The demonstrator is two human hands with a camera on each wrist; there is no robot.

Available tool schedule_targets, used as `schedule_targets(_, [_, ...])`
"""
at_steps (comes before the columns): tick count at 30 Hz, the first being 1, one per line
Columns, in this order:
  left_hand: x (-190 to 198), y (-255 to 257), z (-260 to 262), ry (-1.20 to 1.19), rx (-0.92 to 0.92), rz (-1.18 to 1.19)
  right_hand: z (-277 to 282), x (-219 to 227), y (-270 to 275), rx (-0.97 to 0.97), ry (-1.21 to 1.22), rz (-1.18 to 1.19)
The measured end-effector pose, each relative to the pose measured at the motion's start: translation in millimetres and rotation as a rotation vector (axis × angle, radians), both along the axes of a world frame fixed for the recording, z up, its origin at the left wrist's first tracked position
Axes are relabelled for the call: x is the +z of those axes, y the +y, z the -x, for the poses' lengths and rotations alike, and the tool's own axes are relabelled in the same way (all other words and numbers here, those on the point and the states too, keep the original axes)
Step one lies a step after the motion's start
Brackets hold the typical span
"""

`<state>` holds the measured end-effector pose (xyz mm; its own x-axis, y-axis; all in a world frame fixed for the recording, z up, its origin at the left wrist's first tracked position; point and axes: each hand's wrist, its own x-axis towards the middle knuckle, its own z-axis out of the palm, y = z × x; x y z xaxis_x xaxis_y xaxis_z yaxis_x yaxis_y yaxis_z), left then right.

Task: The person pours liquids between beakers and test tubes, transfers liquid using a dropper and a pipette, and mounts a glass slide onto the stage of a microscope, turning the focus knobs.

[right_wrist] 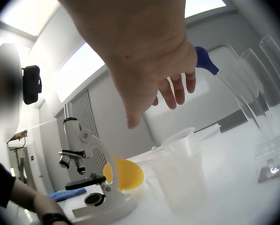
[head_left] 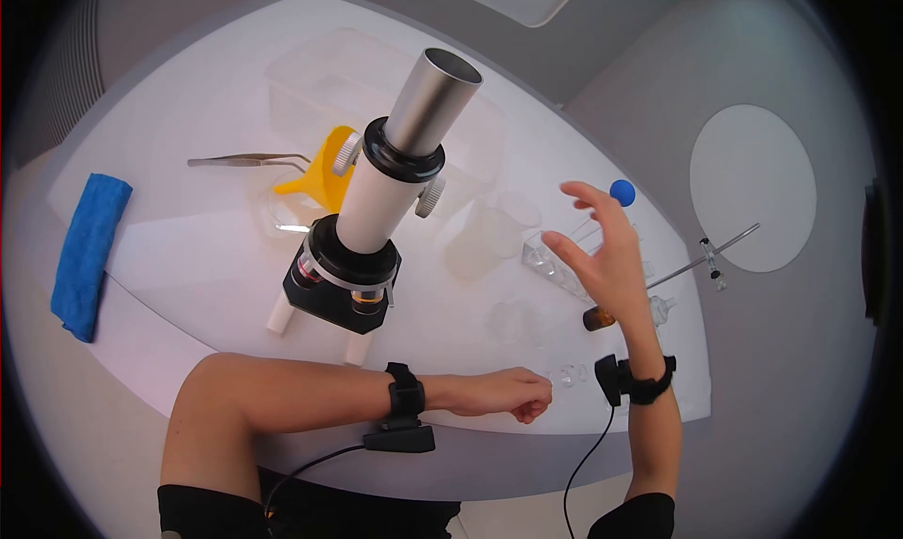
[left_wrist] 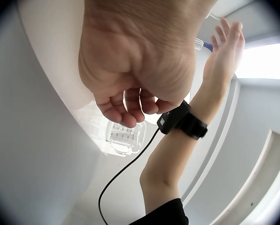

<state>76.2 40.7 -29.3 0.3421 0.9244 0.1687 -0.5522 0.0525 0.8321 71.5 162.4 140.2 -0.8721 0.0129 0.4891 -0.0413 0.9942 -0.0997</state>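
My right hand is raised over the right side of the table, thumb and fingers spread apart with nothing between them. Below and beside it stands a clear rack with glass tubes. A blue rubber bulb shows just beyond the fingers, on a glass dropper in the right wrist view. A translucent beaker stands to the hand's left. Near the front table edge, my left hand is loosely curled and holds nothing; small clear glass pieces lie beside it. A white microscope stands left of both hands.
Behind the microscope are a yellow funnel, metal tweezers and a translucent bin. A folded blue cloth lies far left. At right are a brown bottle and a metal rod with a clamp.
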Motion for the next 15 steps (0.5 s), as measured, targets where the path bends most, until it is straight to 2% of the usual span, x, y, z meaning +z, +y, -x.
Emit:
schedule_targets(4, [0, 1, -2, 0.010, -0.001, -0.002, -68, 13, 4, -0.111, -0.081, 0.054])
schedule_targets(6, [1, 0, -1, 0.024, 0.011, 0.011, -106, 11, 9, -0.262, -0.273, 0.215])
schedule_targets(11, [2, 2, -1, 0.019, -0.017, 0.064, -168, -24, 27, -0.283, -0.389, 0.270])
schedule_targets(13, [5, 1, -1, 0.025, -0.016, 0.105, -175, -35, 25, -0.267, -0.495, 0.448])
schedule_targets(15, [6, -2, -1, -0.031, 0.021, 0.107, -179, -46, 25, -0.256, -0.476, 0.468])
